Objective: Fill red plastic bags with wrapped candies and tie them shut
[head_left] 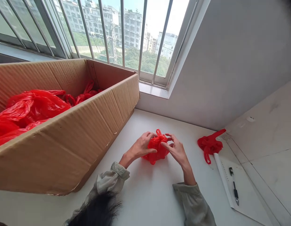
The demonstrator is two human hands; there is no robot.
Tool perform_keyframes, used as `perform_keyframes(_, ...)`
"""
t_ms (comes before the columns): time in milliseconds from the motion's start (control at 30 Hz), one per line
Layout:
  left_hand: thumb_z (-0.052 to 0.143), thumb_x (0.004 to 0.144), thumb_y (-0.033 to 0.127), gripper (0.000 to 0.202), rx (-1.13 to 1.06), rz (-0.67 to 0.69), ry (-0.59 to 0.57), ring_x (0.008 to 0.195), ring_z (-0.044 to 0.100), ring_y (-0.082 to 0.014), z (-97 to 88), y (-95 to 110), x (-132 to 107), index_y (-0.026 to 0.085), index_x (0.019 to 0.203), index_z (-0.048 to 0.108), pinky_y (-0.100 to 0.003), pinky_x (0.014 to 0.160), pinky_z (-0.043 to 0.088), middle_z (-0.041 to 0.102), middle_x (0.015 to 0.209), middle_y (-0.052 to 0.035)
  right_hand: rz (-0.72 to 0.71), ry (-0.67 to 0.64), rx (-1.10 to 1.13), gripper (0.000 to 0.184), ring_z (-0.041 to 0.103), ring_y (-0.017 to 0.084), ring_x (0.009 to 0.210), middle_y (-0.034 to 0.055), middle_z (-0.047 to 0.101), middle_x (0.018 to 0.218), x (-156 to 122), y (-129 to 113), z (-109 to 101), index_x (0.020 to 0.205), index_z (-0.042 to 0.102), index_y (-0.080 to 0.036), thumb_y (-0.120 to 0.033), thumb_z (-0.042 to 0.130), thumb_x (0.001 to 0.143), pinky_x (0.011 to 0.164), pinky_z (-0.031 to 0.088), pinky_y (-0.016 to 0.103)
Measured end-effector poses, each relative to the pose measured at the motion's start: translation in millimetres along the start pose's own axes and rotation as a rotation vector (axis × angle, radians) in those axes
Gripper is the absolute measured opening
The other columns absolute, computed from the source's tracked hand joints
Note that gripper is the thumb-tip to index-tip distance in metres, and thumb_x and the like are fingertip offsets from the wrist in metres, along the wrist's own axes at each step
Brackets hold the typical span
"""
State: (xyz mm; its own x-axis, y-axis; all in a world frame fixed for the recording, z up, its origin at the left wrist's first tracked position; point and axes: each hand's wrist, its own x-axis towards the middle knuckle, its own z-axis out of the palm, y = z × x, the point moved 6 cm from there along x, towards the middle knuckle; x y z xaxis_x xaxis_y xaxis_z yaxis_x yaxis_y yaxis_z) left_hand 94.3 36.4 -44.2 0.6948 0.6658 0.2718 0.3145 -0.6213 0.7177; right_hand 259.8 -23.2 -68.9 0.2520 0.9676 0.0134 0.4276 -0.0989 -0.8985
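Note:
A small knotted red plastic bag (pixel 157 146) with a loop on top rests on the white table; what is inside cannot be made out. My left hand (pixel 145 146) curves around its left side, thumb stretched across the front and fingers partly hidden behind. On the opposite side, my right hand (pixel 175 147) has its thumb by the bag's front and its fingers spread near the top right. Both hands cup the bag loosely, with thumb and fingers apart.
A large cardboard box (pixel 89 131) holding several red plastic bags (pixel 39 105) stands at left. Another crumpled red bag (pixel 210 144) lies at right, near a white notepad (pixel 244 185) with a black pen (pixel 235 191). A barred window (pixel 123 34) and walls border the table.

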Motion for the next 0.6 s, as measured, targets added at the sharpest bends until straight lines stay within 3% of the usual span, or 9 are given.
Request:
perform_keyframes(100, 0.071, 0.07, 0.005, 0.045, 0.0, -0.018, -0.024, 0.088, 0.058, -0.0208, 11.8, -6.4, 6.3, 0.018, 0.112, 0.062, -0.03, 0.074, 0.045, 0.062, 0.101, -0.0045, -0.057, 0.02, -0.114, 0.039, 0.053, 0.011, 0.054, 0.0037, 0.07, 0.101, 4.9, -8.2, -3.0, 0.111, 0.066, -0.022, -0.046, 0.064, 0.08, 0.06, 0.047, 0.028)
perform_keyframes(167, 0.067, 0.073, 0.007, 0.03, -0.026, -0.02, -0.023, 0.075, 0.055, -0.0168, 11.6, -9.6, 13.5, 0.019, 0.1, 0.064, -0.027, 0.068, 0.041, 0.061, 0.086, -0.0001, -0.083, 0.044, -0.136, 0.024, 0.052, 0.012, 0.056, 0.0018, 0.071, 0.09, 8.3, -9.7, -3.8, 0.094, 0.071, -0.022, -0.039, 0.058, 0.083, 0.061, 0.045, 0.027)
perform_keyframes(267, 0.064, 0.079, 0.019, 0.002, -0.109, -0.032, 0.012, 0.069, 0.051, -0.0141, -2.5, -17.2, 22.9, 0.018, 0.079, 0.063, -0.025, 0.065, 0.038, 0.058, 0.073, 0.0023, -0.043, 0.15, -0.11, 0.022, 0.055, 0.014, 0.06, 0.0012, 0.07, 0.08, 10.9, -5.0, -17.3, 0.086, 0.071, -0.021, -0.033, 0.053, 0.083, 0.062, 0.045, 0.026)
perform_keyframes(433, 0.058, 0.084, 0.041, 0.025, -0.257, -0.144, 0.14, 0.07, 0.056, -0.0147, -38.3, -40.7, 26.1, 0.017, 0.08, 0.06, -0.025, 0.062, 0.043, 0.061, 0.076, -0.0009, 0.056, 0.265, -0.146, 0.021, 0.059, 0.016, 0.065, 0.001, 0.067, 0.08, 3.7, 1.4, -62.0, 0.086, 0.067, -0.021, -0.037, 0.056, 0.08, 0.063, 0.045, 0.027)
perform_keyframes(500, 0.054, 0.086, 0.043, 0.027, -0.273, -0.192, 0.171, 0.074, 0.059, -0.0163, -49.3, -47.2, 22.4, 0.017, 0.083, 0.058, -0.026, 0.064, 0.047, 0.062, 0.08, -0.0025, 0.073, 0.15, -0.202, 0.02, 0.06, 0.017, 0.069, 0.0006, 0.067, 0.08, -1.5, 1.4, -70.8, 0.087, 0.066, -0.021, -0.037, 0.055, 0.082, 0.066, 0.045, 0.028)
perform_keyframes(600, 0.062, 0.08, 0.035, 0.02, -0.235, -0.236, 0.119, 0.084, 0.062, -0.0212, -56.1, -43.8, 14.0, 0.017, 0.087, 0.062, -0.031, 0.071, 0.05, 0.065, 0.088, -0.0044, 0.06, -0.232, -0.281, 0.019, 0.063, 0.02, 0.08, 0.0016, 0.07, 0.09, -14.2, -0.3, -60.0, 0.093, 0.067, -0.023, -0.034, 0.053, 0.085, 0.071, 0.047, 0.03)
